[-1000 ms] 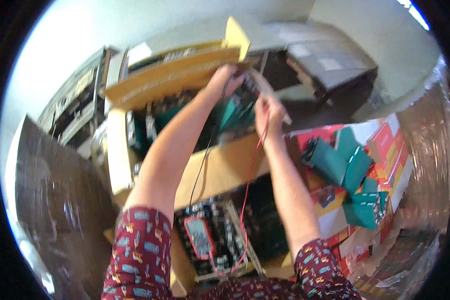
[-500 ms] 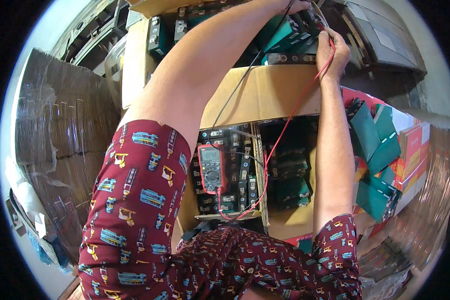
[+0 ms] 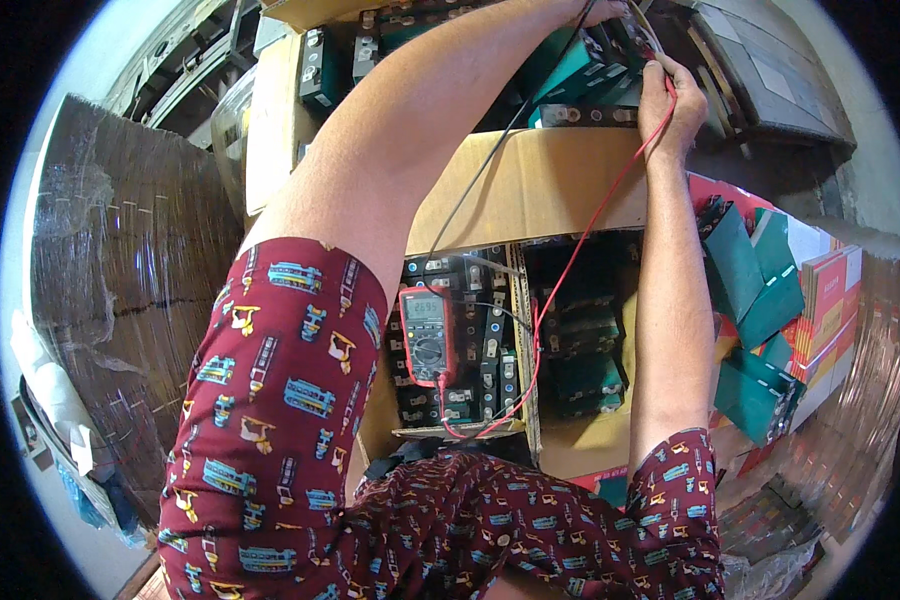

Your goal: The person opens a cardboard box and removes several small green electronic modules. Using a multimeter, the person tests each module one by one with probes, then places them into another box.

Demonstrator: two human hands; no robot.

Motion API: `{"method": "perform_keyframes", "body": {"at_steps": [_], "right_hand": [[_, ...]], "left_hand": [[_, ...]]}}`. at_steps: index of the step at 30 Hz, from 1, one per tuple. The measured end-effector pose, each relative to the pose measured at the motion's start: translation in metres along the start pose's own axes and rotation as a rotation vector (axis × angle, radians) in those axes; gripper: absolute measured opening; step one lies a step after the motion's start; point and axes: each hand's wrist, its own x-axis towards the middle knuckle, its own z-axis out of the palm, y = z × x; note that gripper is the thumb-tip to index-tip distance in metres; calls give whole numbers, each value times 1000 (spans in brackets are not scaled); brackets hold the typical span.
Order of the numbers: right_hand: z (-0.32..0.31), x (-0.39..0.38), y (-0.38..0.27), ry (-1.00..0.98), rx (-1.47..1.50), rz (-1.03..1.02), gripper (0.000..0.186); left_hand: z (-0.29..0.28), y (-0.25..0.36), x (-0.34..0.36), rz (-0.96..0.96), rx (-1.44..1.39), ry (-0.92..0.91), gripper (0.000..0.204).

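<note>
My left hand (image 3: 600, 12) is at the top edge, over green battery cells (image 3: 560, 70) in a cardboard box (image 3: 515, 185), closed on the black test lead's probe; its fingertips are partly hidden. My right hand (image 3: 673, 110), right of it, grips the red probe (image 3: 667, 85) against the cells at the box's right corner. Below, a red-and-grey multimeter (image 3: 427, 335) lies on more cells (image 3: 493, 370) in a lower box, with both leads trailing from it up toward my hands. Its display is lit. Beside it, a deeper compartment (image 3: 575, 300) holds more dark green cells.
At right, loose green cells (image 3: 755, 390) lie on red-and-white cartons (image 3: 825, 310). A plastic-wrapped stack of cardboard (image 3: 120, 330) stands at left, another wrapped stack (image 3: 870, 400) at far right. Behind are metal racks (image 3: 185, 65) and a dark bench (image 3: 760, 70).
The view has tilted down since a second ago, so the boxes and hands sit higher in the picture and the multimeter shows more fully. Both hands stay at the upper box.
</note>
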Motion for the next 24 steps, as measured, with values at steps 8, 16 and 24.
{"method": "perform_keyframes", "body": {"at_steps": [8, 16, 24], "right_hand": [[-3, -1, 4, 9, -24, -17, 28], [-3, -1, 1, 19, 18, -14, 27], [11, -3, -9, -29, 81, 81, 20]], "left_hand": [[-1, 9, -1, -12, -9, -16, 27], [-14, 24, -6, -25, -23, -26, 30], [-34, 8, -20, 32, 5, -174, 37]]}}
